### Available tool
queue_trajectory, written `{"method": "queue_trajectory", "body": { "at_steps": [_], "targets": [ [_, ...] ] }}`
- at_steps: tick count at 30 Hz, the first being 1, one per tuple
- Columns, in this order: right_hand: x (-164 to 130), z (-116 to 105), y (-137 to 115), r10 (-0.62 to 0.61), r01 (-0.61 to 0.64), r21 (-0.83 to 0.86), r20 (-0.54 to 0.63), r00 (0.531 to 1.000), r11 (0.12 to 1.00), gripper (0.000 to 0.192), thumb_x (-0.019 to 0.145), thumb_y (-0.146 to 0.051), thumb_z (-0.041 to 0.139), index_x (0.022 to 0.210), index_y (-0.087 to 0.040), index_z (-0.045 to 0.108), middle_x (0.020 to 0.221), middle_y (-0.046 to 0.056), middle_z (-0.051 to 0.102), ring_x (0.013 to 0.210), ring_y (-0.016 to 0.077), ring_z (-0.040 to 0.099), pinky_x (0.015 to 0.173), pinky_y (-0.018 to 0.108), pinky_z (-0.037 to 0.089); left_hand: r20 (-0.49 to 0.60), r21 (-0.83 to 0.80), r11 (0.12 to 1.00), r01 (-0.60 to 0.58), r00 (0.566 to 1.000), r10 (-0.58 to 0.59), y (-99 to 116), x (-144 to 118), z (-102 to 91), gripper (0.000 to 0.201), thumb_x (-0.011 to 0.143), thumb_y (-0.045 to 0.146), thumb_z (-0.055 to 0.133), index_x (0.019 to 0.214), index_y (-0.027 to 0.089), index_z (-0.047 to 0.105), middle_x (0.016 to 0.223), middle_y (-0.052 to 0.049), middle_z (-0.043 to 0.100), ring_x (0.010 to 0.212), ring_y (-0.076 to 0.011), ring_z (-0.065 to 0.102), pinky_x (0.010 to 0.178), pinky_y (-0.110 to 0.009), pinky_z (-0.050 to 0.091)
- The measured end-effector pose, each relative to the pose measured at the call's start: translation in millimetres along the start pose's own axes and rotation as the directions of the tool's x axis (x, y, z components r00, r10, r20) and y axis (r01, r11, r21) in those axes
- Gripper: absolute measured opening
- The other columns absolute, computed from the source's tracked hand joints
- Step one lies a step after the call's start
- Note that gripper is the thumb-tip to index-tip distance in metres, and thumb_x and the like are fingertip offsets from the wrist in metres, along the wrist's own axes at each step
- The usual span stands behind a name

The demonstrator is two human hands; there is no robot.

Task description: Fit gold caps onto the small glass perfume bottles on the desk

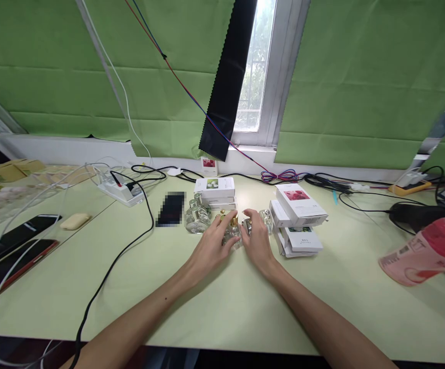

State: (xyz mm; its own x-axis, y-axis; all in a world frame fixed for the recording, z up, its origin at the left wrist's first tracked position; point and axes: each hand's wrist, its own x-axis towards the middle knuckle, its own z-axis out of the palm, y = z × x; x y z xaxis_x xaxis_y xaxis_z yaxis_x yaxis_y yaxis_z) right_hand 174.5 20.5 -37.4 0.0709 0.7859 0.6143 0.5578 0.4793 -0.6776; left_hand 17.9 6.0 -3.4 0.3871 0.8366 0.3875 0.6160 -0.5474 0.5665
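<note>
Left hand (pixel 211 241), right hand (pixel 256 237): arms outstretched, fingers grasping gold-capped glass bottle (pixel 233 231); white boxes (pixel 299 218) at 3 o'clock.

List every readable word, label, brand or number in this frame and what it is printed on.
None can be read.
White boxes: picture labels and small print, too small.
Pink cup: barcode and markings, blurred.
Dark rectangle: pixelated.
Glass bottles under both hands: no legible label.

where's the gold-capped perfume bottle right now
In the head view the gold-capped perfume bottle stands mid-table between the left hand and right hand, with the clear glass bottles to its left and white boxes right.
</note>
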Motion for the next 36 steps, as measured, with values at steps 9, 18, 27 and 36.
{"method": "queue_trajectory", "body": {
  "at_steps": [9, 18, 27, 36],
  "targets": [
    [0.5, -0.7, 2.4, -0.004, 0.004, 0.005, -0.005, 1.000, 1.000, 0.032, 0.087, -0.013, 0.051, 0.118, -0.018, 0.053, 0.115, 0.014, 0.064, 0.107, 0.0264, 0.061, 0.092, 0.044, 0.052, -0.004, -0.016, 1.000, -0.013, 1.000, 0.013, 0.1, 0.3, -3.0, 0.060, 0.095, 0.024, 0.059, 0.151, 0.032, 0.037, 0.138, -0.011, 0.055, 0.125, -0.0277, 0.056, 0.104, -0.044, 0.048],
    [0.8, -1.6, 2.8, -0.002, 0.002, 0.005, -0.009, 1.000, 1.000, 0.028, 0.090, -0.017, 0.054, 0.118, -0.018, 0.053, 0.115, 0.013, 0.064, 0.107, 0.0264, 0.061, 0.092, 0.043, 0.052, 0.003, -0.011, 1.000, -0.012, 1.000, 0.012, -2.5, 0.3, -5.3, 0.061, 0.094, 0.023, 0.060, 0.150, 0.031, 0.036, 0.141, -0.010, 0.053, 0.125, -0.0272, 0.056, 0.105, -0.043, 0.047],
    [1.5, -2.5, -0.7, -0.012, 0.012, -0.009, -0.020, 1.000, 1.000, 0.027, 0.090, -0.016, 0.054, 0.117, -0.018, 0.053, 0.114, 0.013, 0.064, 0.107, 0.0271, 0.061, 0.092, 0.044, 0.052, -0.003, 0.005, 1.000, -0.011, 1.000, 0.011, -2.8, 0.3, -5.0, 0.061, 0.094, 0.024, 0.060, 0.150, 0.029, 0.036, 0.142, -0.011, 0.053, 0.126, -0.0276, 0.056, 0.106, -0.044, 0.046],
    [0.7, -2.7, -1.6, -0.015, 0.015, -0.015, -0.023, 1.000, 1.000, 0.029, 0.089, -0.016, 0.053, 0.119, -0.018, 0.053, 0.114, 0.014, 0.064, 0.107, 0.0273, 0.062, 0.092, 0.044, 0.052, -0.029, 0.031, 0.999, -0.019, 0.999, 0.020, -1.2, 0.2, -4.7, 0.064, 0.091, 0.029, 0.064, 0.149, 0.029, 0.037, 0.140, -0.011, 0.055, 0.124, -0.0279, 0.058, 0.103, -0.043, 0.048]
  ]
}}
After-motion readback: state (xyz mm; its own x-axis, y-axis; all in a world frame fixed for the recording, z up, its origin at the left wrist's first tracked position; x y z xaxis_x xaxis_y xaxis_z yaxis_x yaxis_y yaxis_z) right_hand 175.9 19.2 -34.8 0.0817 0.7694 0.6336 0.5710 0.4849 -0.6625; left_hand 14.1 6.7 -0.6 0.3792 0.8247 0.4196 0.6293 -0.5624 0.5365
